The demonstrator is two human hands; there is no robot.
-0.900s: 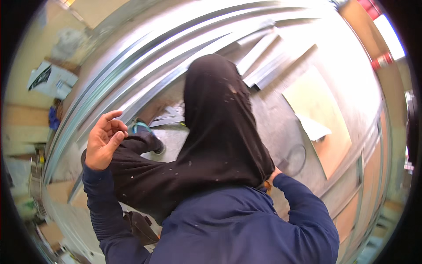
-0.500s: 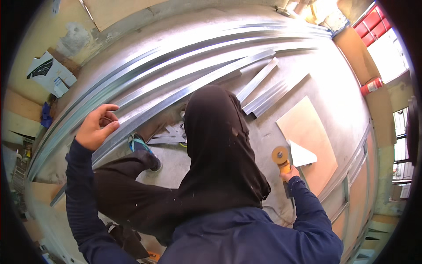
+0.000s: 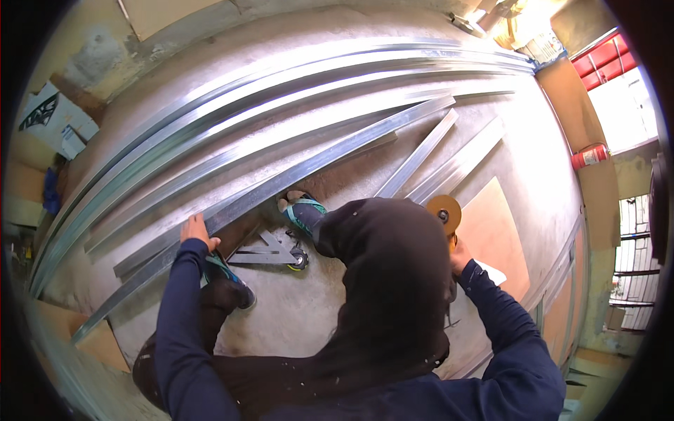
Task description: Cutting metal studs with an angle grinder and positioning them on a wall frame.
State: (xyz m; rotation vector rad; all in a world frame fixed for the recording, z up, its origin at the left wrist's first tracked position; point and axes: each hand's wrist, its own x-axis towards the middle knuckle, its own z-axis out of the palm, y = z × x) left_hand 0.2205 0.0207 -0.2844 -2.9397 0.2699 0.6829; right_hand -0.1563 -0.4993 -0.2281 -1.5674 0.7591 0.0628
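Observation:
My right hand (image 3: 460,257) is wrapped round the body of an angle grinder (image 3: 451,240), held beside my raised knee. Its yellow-brown disc (image 3: 444,213) faces up, and my knee and hand hide part of the tool. My left hand (image 3: 199,231) lies on the near end of a long galvanized metal channel (image 3: 330,151), fingers over it and thumb on the near side. That channel slants across other metal lengths on the floor. Just right of my left hand are a grey triangular square (image 3: 263,251) and a round black-and-yellow tool, perhaps a tape measure (image 3: 299,259).
Several long metal channels (image 3: 281,91) curve along the far floor. Shorter cut pieces (image 3: 418,154) lie beyond my knee. A tan board (image 3: 495,235) rests at right, with a white piece (image 3: 491,272) by my right hand. My sandalled feet (image 3: 303,212) are close to the channels.
My left hand has come down from the air onto the metal channel. The grinder has moved up and slightly left, nearer my knee. My knee has shifted right, uncovering my foot and the square.

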